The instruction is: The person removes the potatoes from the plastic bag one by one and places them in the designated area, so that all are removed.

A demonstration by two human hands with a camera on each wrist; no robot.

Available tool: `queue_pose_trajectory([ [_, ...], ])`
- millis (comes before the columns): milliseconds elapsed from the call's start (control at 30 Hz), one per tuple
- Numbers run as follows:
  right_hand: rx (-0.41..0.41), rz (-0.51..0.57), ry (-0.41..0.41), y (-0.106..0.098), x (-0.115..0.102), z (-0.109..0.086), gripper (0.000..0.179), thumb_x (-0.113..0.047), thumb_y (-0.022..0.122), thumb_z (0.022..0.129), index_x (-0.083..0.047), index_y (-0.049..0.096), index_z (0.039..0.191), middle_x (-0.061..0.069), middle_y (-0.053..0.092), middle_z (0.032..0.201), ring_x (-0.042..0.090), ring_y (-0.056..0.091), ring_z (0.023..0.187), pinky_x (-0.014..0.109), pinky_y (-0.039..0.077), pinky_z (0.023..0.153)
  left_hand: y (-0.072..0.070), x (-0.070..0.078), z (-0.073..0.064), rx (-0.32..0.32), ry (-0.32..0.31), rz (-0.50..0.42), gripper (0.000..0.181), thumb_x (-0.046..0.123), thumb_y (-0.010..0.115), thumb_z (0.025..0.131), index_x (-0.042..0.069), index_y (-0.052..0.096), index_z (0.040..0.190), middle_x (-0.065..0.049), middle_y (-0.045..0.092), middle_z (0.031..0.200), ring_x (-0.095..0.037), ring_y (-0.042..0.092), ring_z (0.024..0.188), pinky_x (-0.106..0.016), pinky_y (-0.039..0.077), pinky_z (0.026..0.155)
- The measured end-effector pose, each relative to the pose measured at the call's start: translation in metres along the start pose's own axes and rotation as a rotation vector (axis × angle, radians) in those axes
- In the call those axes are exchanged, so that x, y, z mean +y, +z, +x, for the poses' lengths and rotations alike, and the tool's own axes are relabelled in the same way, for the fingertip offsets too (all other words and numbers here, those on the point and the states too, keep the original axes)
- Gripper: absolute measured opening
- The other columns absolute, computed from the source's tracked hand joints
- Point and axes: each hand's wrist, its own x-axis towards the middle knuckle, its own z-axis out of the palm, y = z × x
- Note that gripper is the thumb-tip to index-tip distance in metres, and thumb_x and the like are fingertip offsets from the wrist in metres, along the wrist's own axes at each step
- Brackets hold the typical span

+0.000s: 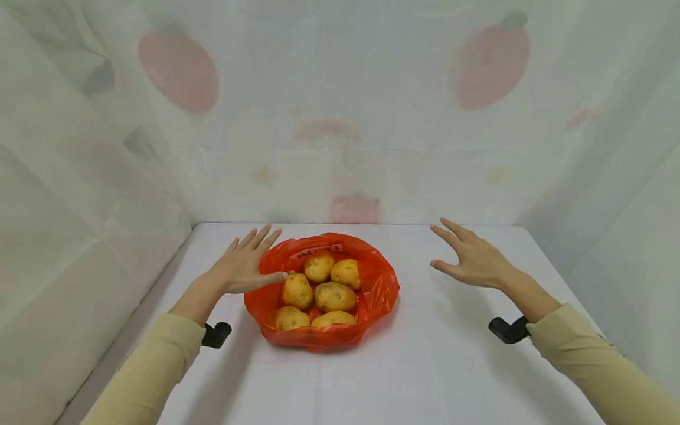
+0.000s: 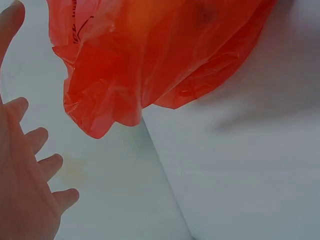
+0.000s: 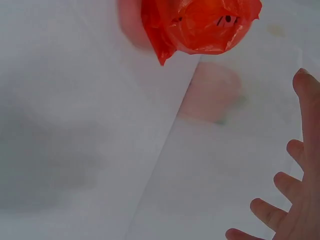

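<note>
A red plastic bag lies with its mouth spread wide on the white table, and several potatoes show inside it. Printed dark lettering is visible on the bag's far inner side. My left hand is held over the bag's left edge, fingers spread and straight, gripping nothing; its thumb overlaps a potato in the head view. To the right of the bag, my right hand hovers apart from it with fingers extended and nothing held. Both wrist views show the bag's outer side beyond the spread fingers.
The white table reaches back to a pale curtain printed with faded fruit. Similar sheeting hangs along the left and right sides. A black wrist mount sits at the left cuff, another at the right.
</note>
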Motion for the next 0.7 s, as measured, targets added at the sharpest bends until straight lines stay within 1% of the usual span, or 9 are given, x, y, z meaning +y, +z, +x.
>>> queue_pose_trajectory([
  [133, 0.018, 0.033, -0.014, 0.004, -0.004, 0.002, 0.072, -0.048, 0.056, 0.086, -0.016, 0.03, 0.145, 0.014, 0.024, 0.149, 0.041, 0.035, 0.128, 0.06, 0.039, 0.09, 0.003, -0.003, 0.0, 0.011, -0.004, -0.026, 0.097, 0.075, 0.045, 0.076, 0.024, 0.007, 0.149, -0.011, 0.005, 0.155, -0.04, 0.009, 0.139, -0.064, 0.005, 0.106],
  [300, 0.029, 0.075, -0.03, 0.011, -0.011, 0.005, 0.071, -0.046, 0.059, 0.085, -0.016, 0.032, 0.144, 0.012, 0.028, 0.148, 0.039, 0.037, 0.127, 0.058, 0.042, 0.088, 0.007, -0.006, -0.001, 0.024, 0.001, -0.065, 0.097, 0.073, 0.049, 0.076, 0.022, 0.011, 0.149, -0.014, 0.01, 0.154, -0.042, 0.014, 0.137, -0.064, 0.011, 0.105],
  [500, 0.026, 0.119, -0.047, 0.016, -0.021, 0.009, 0.068, -0.044, 0.059, 0.086, -0.016, 0.033, 0.143, 0.012, 0.028, 0.148, 0.038, 0.037, 0.127, 0.058, 0.042, 0.089, 0.012, -0.009, -0.001, 0.036, 0.003, -0.108, 0.095, 0.069, 0.053, 0.076, 0.024, 0.012, 0.149, -0.015, 0.014, 0.153, -0.043, 0.016, 0.136, -0.064, 0.016, 0.104],
  [700, 0.037, 0.16, -0.069, 0.023, -0.029, 0.011, 0.068, -0.041, 0.061, 0.085, -0.017, 0.035, 0.142, 0.01, 0.029, 0.147, 0.037, 0.039, 0.126, 0.056, 0.043, 0.088, 0.016, -0.011, -0.003, 0.05, 0.002, -0.185, 0.092, 0.065, 0.058, 0.076, 0.025, 0.018, 0.148, -0.016, 0.017, 0.152, -0.042, 0.021, 0.135, -0.064, 0.024, 0.101],
])
